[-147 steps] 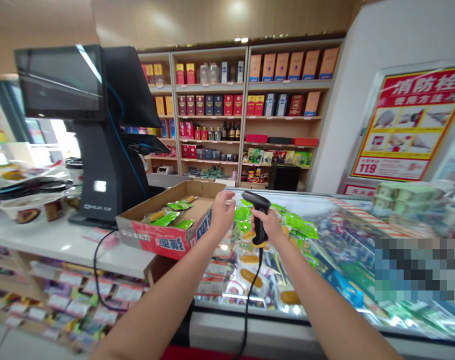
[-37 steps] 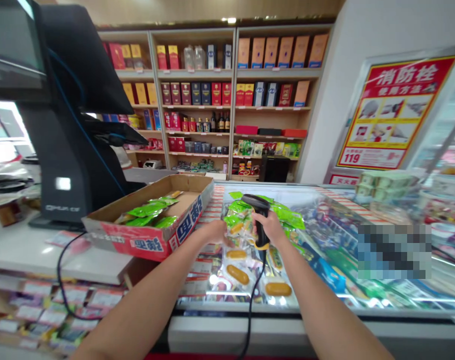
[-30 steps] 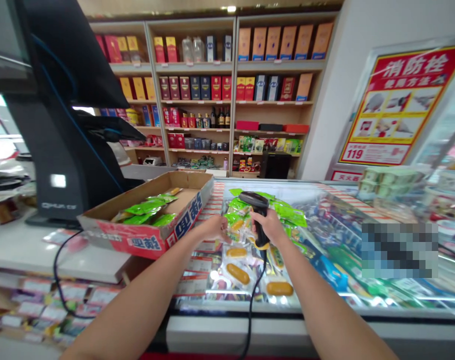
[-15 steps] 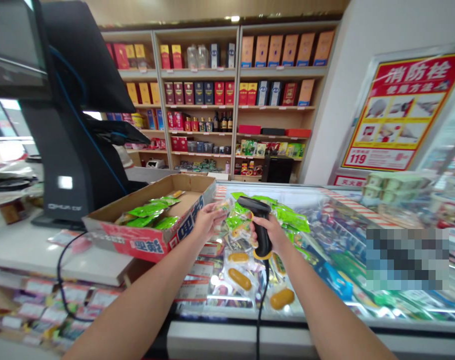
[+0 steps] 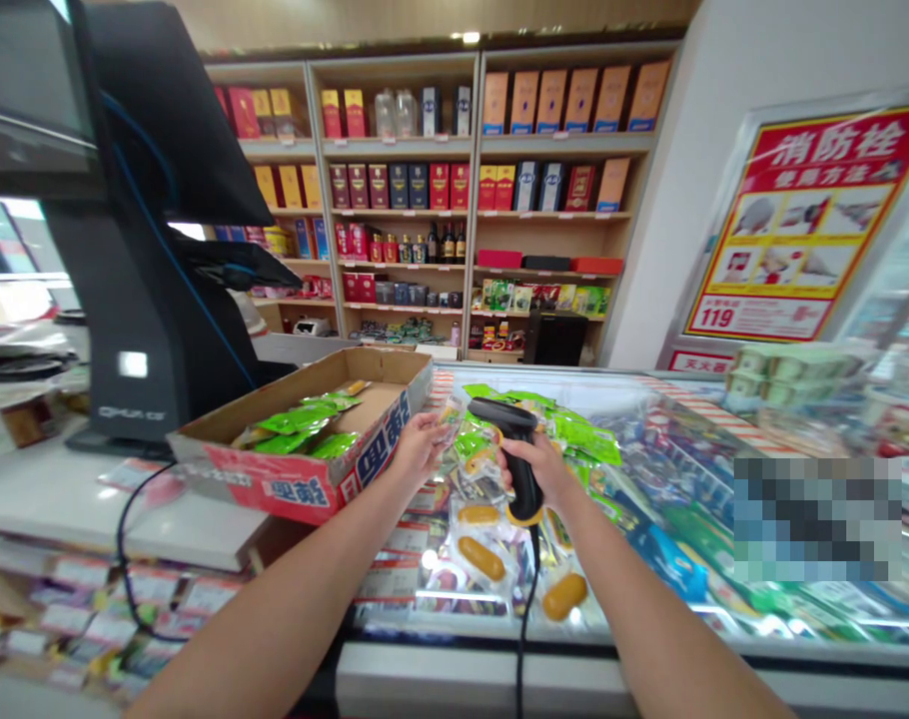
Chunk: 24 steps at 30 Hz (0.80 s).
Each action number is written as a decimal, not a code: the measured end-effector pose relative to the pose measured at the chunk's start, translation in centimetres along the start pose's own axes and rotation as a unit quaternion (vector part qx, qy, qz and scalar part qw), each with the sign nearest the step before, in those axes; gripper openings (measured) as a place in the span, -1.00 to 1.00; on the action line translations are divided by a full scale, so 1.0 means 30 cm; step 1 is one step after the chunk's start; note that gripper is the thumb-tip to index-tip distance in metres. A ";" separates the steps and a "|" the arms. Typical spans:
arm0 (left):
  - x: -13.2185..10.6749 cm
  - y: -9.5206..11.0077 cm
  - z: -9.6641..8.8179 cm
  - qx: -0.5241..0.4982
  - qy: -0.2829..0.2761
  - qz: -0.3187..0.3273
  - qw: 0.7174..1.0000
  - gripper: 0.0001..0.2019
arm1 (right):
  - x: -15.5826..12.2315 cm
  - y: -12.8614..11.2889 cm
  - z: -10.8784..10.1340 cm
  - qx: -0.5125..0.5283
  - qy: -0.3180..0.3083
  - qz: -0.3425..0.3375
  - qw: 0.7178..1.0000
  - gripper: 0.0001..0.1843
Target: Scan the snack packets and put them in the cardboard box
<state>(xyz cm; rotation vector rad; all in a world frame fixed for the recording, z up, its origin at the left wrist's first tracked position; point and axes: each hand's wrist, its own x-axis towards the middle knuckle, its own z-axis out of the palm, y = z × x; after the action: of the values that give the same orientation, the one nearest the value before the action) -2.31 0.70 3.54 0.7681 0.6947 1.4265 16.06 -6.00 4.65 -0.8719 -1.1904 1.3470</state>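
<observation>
My right hand (image 5: 540,469) is wrapped round the handle of a black barcode scanner (image 5: 525,454), its head pointing left. A cable runs down from the scanner over the counter's front edge. In my left hand (image 5: 423,446) is a small clear plastic packet (image 5: 450,411), pinched by the fingers and held in front of the scanner; its contents are too small to make out. Below both hands, several clear packets with brown sausage-like pieces (image 5: 480,557) lie on the glass counter (image 5: 395,621). Green packets (image 5: 585,436) are heaped behind the scanner.
To the left stands an open cardboard box (image 5: 275,489) holding green packets. Beyond it is a black cash register (image 5: 162,300) with a screen. Egg cartons (image 5: 788,374) sit at the right. Shelves (image 5: 473,215) of boxes and bottles line the back wall.
My left hand has tilted the packet more upright and lowered slightly. The scanner's head has shifted a little left and down, towards the packet.
</observation>
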 end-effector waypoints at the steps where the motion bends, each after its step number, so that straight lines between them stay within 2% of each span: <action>1: 0.000 -0.002 0.000 0.001 -0.001 0.001 1.000 -0.59 | -0.003 -0.002 0.003 -0.001 0.000 0.002 1.000 -0.67; 6: 0.000 -0.008 0.002 0.004 -0.005 0.004 1.000 -0.58 | -0.010 -0.009 0.006 0.003 -0.007 0.005 1.000 -0.70; 12: -0.007 -0.009 0.007 -0.007 0.000 0.014 1.000 -0.55 | -0.013 -0.017 0.012 0.010 -0.002 0.008 1.000 -0.66; 17: -0.027 -0.002 0.024 0.038 -0.001 0.053 0.998 -0.55 | -0.019 -0.019 0.019 0.006 0.007 0.003 1.000 -0.61; 20: -0.044 0.045 0.044 0.092 -0.005 0.109 0.990 -0.58 | -0.015 -0.032 0.038 -0.008 0.006 -0.010 1.000 -0.61; 24: -0.063 0.200 0.055 0.178 0.014 0.216 0.960 -0.64 | 0.000 -0.091 0.117 -0.036 -0.022 -0.027 0.999 -0.67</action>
<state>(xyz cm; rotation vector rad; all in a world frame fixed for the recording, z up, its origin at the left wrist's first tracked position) -4.58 -1.29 9.30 1.2400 0.8542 1.7290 13.36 -6.83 8.07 -0.8578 -1.2945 1.2926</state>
